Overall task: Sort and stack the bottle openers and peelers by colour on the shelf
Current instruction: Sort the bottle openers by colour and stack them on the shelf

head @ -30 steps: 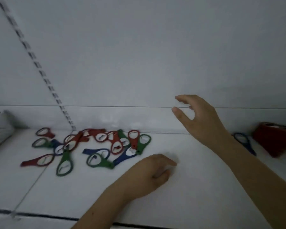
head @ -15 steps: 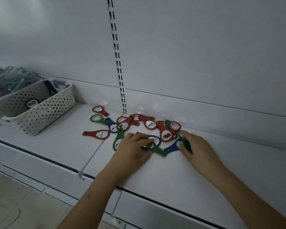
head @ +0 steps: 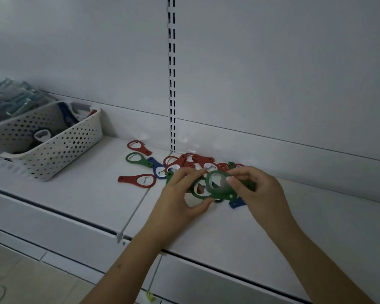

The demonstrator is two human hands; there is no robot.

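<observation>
Barely begun: both hands [head: 180, 194] [head: 257, 189] pinch green bottle openers [head: 219, 185] together; mixed pile [head: 184, 164] remains unsorted on the shelf [head: 206, 227].

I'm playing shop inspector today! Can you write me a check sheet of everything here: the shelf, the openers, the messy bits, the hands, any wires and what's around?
Surface: white shelf, bare at the front.
Job's things: green bottle openers held up between both hands; red, green and blue openers in a loose pile at the back wall; a lone red opener lies in front of it.
Clutter: white perforated basket on the left with openers inside; blurred packets behind it.
Grippers: left hand and right hand both pinch green openers.
Cables: nothing seen.
Surroundings: white back panel with slotted upright; pale floor below.
</observation>
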